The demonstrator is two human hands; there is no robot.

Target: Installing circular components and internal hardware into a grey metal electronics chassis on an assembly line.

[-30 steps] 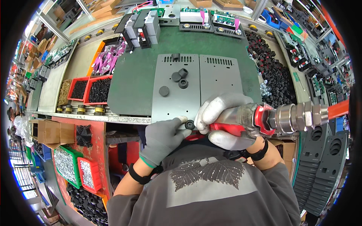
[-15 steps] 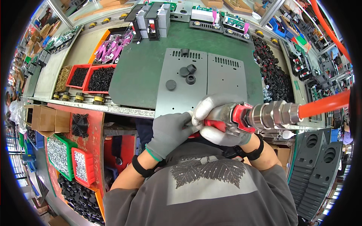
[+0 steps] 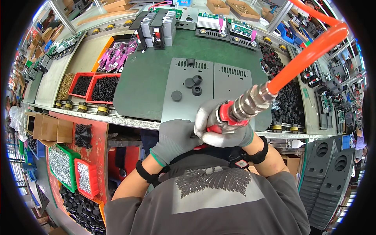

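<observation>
My right hand (image 3: 220,138), in a pale, worn glove, is wrapped round a red and silver air-powered driver (image 3: 226,112). An orange air hose (image 3: 303,60) rises from its metal coupling toward the upper right. My left hand (image 3: 175,138), gloved in grey, is closed at the near edge of a slotted grey metal panel (image 3: 181,111). Its fingertips are hidden beside my right hand, so what they pinch cannot be made out. The driver's tip is hidden too. Several black rubber feet (image 3: 197,91) lie on the panel, with a second slotted panel section (image 3: 232,84) alongside.
Red bins (image 3: 92,87) of black screws stand left of the green work mat (image 3: 141,84). Circuit assemblies with heatsinks (image 3: 213,28) line the far side. Black parts (image 3: 288,107) fill the right side. Stacked dark panels (image 3: 322,176) stand at lower right.
The driver's rear end and its hose have swung from pointing right to pointing up and right. My right hand has shifted slightly left with it. My left hand stays closed in nearly the same place.
</observation>
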